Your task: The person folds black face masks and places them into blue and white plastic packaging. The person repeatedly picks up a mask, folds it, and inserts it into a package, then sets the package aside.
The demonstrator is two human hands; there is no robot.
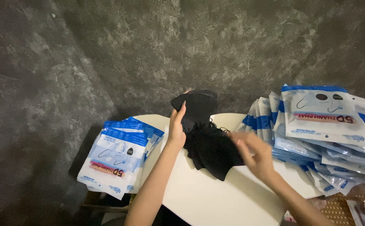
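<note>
Both hands grip black masks (209,148) over the white table (207,196), left hand (176,129) and right hand (256,155), between piled packets (117,161).

Small packing station, improvised in a bare room rather than a factory line.

Evidence: a rough grey cement wall (182,46) and floor with no fittings; a small white table (207,196) serving as the only work surface; two bulk stacks of identical blue-and-white sealed pouches, one at the left edge (117,161) and a larger fanned stack at the right (320,138); a loose pile of black face masks (209,146) between them.
</note>
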